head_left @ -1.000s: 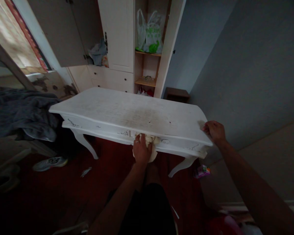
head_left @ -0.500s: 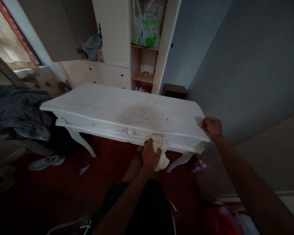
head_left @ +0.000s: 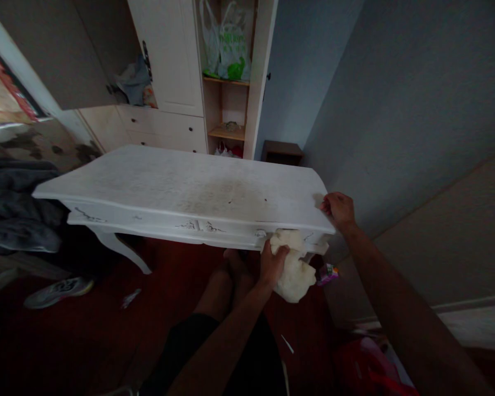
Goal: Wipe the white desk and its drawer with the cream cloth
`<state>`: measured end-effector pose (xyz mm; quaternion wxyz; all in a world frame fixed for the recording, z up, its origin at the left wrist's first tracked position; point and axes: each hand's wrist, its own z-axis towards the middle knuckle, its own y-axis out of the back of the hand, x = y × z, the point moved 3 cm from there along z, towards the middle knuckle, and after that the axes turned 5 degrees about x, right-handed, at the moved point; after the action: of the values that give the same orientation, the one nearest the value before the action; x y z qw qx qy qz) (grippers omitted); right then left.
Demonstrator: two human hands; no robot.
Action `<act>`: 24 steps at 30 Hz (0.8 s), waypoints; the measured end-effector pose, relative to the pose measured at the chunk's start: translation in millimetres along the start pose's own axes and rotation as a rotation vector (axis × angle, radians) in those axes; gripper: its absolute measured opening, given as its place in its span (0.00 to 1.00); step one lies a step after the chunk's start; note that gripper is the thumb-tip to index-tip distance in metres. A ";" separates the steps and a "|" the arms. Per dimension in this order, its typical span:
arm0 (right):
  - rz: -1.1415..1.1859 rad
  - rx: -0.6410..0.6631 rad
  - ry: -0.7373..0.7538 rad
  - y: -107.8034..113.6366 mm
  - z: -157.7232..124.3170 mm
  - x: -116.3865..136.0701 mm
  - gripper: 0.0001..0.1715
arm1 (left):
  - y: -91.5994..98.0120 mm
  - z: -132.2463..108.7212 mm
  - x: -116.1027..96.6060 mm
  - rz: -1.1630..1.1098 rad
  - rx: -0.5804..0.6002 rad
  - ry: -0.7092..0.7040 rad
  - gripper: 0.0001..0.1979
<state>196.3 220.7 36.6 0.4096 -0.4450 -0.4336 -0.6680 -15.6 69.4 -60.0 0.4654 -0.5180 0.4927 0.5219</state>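
Observation:
In the head view, a white desk (head_left: 157, 179) with curved legs and carved trim stands in front of me. A grey-brown smudge and small dark specks mark its top. My left hand (head_left: 272, 264) is closed on a cream cloth (head_left: 296, 278) and presses it against the right part of the desk's front panel. The cloth's lower part hangs below that panel. At the desk's right end, my right hand (head_left: 340, 210) rests on the edge with its fingers curled in; nothing shows in them.
Behind the desk is a cream wardrobe (head_left: 169, 82) with plastic bags (head_left: 233, 47) on a shelf. Dark grey fabric (head_left: 18, 203) lies at left, above a shoe (head_left: 60, 291). On the red floor are a small purple box (head_left: 328, 273) and a red bag (head_left: 365, 366).
My left hand has slid the cloth to the right along the desk's front, and more of the cloth hangs down. My right hand stays at the desk's right edge. The view has shifted right.

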 end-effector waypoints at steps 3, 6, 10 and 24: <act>0.008 0.004 0.001 -0.7 -1.6 4.3 0.09 | 3.7 -3.2 -19.4 -0.053 -0.144 -0.100 0.18; 0.008 0.002 -0.007 -0.8 -3.5 7.7 0.10 | 12.5 -8.7 -23.6 0.013 -0.301 -0.010 0.20; 0.051 -0.004 -0.015 -0.3 -3.8 6.2 0.11 | 22.4 -6.6 -13.1 -0.130 -0.461 0.189 0.22; 0.117 -0.016 -0.027 -1.2 -6.2 6.7 0.09 | -49.3 6.4 -15.7 -0.422 -0.242 0.351 0.17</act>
<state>191.9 214.1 41.3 0.4388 -0.4818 -0.4069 -0.6401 33.4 80.2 -46.1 0.4063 -0.7427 0.3815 0.3711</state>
